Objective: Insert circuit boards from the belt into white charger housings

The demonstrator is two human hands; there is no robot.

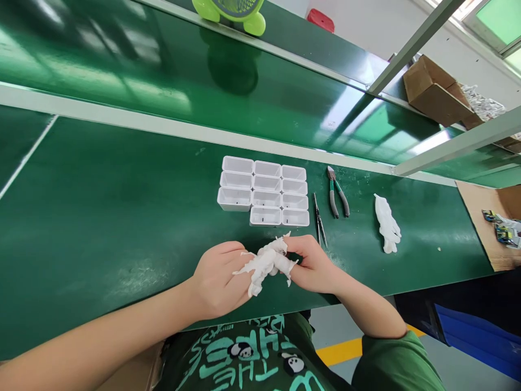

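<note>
My left hand [222,277] and my right hand [311,266] meet over the front of the green table. White, ragged-edged finger covers [266,263] of thin cloth sit on fingertips of both hands. The fingers are bent and pressed together where the hands meet. Anything pinched between them is hidden by the covers. Just beyond the hands stands a block of small white plastic bins [266,184], some with tiny dark parts inside. Tweezers [318,220] lie close to my right hand, and diagonal cutters [337,193] with green and grey handles lie farther back.
A white glove [387,224] lies to the right on the green table [122,206]. At the right edge, a cardboard box [480,222] holds small electronic parts. Metal posts [459,144] rise from the rear rail. A shelf behind carries a green fan [234,11] and another carton [437,89].
</note>
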